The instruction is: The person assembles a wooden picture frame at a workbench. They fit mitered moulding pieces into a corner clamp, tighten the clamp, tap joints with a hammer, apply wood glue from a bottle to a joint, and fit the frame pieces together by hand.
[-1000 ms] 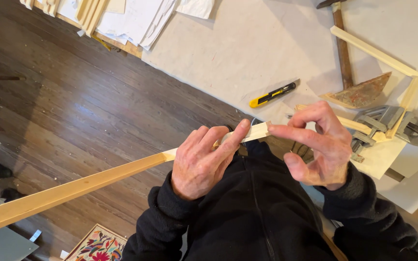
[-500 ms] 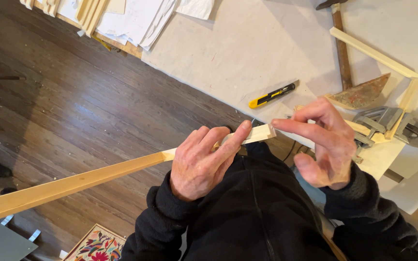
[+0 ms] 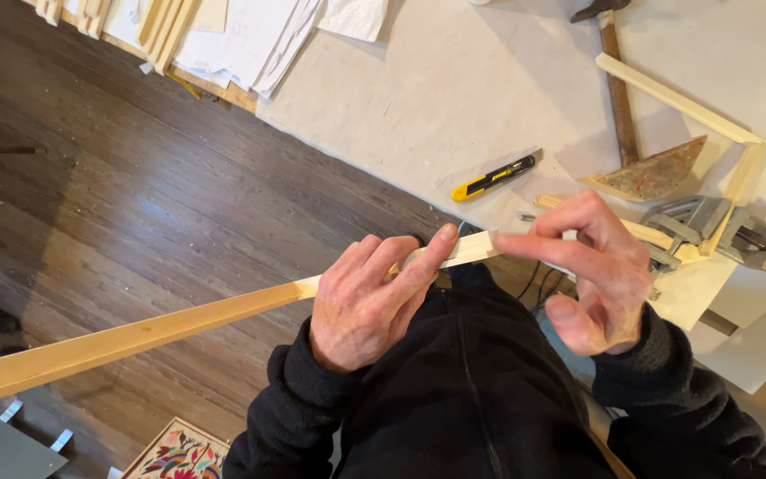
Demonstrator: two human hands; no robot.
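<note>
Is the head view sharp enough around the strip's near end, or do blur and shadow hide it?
Head view: the wooden strip and left hand are sharp under soft, even light; the right hand is slightly softened at the fingertips; faint shadows fall beside the utility knife on the pale table; the floor at the left edge is dark; no glare.

Left hand (image 3: 368, 302) curled, palm down, fingers extended rightward, thumb tucked under. Right hand (image 3: 597, 270) loosely open, index finger pointing left, thumb bent. Both sleeves black.
</note>
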